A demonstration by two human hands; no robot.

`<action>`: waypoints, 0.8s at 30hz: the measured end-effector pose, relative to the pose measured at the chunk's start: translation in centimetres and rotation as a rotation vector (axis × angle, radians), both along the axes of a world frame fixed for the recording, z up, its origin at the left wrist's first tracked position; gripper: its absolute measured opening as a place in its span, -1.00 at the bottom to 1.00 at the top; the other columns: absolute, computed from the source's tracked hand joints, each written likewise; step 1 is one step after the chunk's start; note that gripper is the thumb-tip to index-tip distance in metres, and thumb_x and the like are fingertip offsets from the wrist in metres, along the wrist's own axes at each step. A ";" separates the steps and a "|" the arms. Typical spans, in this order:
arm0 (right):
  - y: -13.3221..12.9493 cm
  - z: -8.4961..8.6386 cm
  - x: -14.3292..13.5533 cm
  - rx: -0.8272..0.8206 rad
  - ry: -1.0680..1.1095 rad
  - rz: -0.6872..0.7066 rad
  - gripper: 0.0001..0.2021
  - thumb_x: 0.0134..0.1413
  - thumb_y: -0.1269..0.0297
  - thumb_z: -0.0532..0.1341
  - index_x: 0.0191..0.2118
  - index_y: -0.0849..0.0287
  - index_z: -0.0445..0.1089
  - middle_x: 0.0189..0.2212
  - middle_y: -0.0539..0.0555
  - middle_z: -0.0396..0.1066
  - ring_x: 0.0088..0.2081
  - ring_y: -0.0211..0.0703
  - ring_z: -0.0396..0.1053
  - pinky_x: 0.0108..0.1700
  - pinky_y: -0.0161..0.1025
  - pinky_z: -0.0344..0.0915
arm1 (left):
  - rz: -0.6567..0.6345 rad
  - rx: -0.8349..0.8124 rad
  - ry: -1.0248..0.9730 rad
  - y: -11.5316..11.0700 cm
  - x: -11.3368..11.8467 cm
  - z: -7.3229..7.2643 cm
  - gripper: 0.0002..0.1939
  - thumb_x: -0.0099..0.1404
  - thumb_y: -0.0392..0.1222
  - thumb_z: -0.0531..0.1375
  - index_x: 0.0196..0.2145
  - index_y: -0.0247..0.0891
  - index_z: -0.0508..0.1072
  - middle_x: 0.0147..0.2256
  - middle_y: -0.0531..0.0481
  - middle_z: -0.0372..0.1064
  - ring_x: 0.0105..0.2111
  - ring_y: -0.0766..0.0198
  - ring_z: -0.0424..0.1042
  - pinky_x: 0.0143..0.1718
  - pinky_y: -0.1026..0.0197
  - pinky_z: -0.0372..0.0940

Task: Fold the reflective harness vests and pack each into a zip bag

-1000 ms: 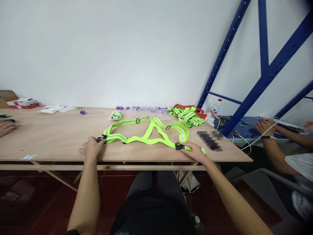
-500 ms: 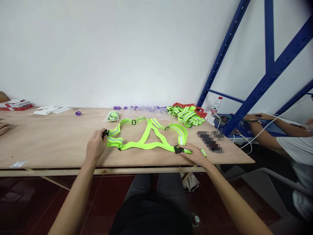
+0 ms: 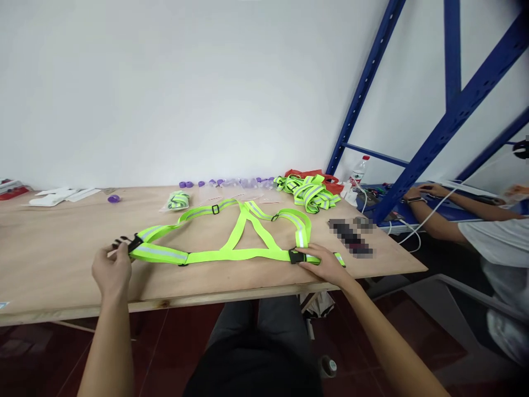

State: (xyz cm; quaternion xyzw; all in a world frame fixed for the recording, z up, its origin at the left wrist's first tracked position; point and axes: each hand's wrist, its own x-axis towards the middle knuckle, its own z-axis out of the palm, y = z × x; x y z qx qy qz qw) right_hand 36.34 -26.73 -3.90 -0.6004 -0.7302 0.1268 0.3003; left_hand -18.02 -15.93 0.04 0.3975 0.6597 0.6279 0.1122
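A neon-yellow reflective vest (image 3: 243, 254) made of elastic straps lies spread on the wooden table. My left hand (image 3: 112, 270) pinches the black buckle (image 3: 135, 242) at the vest's left end and draws its two straps out straight. At the other end, my right hand (image 3: 324, 262) rests on the table with its fingers on a second black buckle (image 3: 296, 256), holding it down. Black strap sliders (image 3: 215, 209) sit on the upper straps. Part of the strap under my right palm is hidden.
Behind the vest lie a bagged folded vest (image 3: 178, 200), purple rolls (image 3: 185, 184) and clear bags. A heap of reflective straps (image 3: 309, 192) sits at the back right, near a blue metal frame (image 3: 430, 138). Beyond it, a co-worker's arms (image 3: 438, 215) reach over a blue surface.
My left hand has moved left and toward me with its buckle, stretching the left straps out longer. My right hand stays at its buckle. The view has shifted slightly.
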 end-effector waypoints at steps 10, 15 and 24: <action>0.2 2.4 -0.4 -0.027 0.140 0.006 -0.59 0.12 0.08 0.31 0.09 0.00 0.50 0.06 0.16 0.48 0.15 0.11 0.37 0.21 0.07 0.29 | -0.359 0.019 -0.728 0.5 5.2 0.9 -0.92 0.30 -0.26 0.16 -0.25 -0.29 0.42 -0.40 0.02 0.47 -0.39 0.31 0.51 -0.15 0.16 0.50; 0.6 2.6 -1.0 -0.047 0.104 0.011 -0.60 0.12 0.10 0.32 0.09 -0.02 0.50 0.08 0.15 0.47 0.17 0.13 0.35 0.23 0.10 0.27 | -0.521 0.167 -0.403 0.1 10.1 2.4 -0.52 0.36 -0.08 0.18 0.21 -0.13 0.31 -0.12 -0.09 0.54 -0.27 0.15 0.57 -0.23 0.10 0.49; 0.7 0.6 -1.5 -0.012 0.034 0.024 -0.62 0.15 0.04 0.30 0.08 -0.08 0.51 0.06 0.13 0.48 0.13 0.11 0.40 0.17 0.05 0.36 | -1.076 0.016 0.889 -3.2 20.1 -1.9 -0.46 0.43 -0.27 0.05 0.33 -0.07 0.24 0.16 -0.22 0.33 0.14 -0.03 0.35 0.12 -0.11 0.32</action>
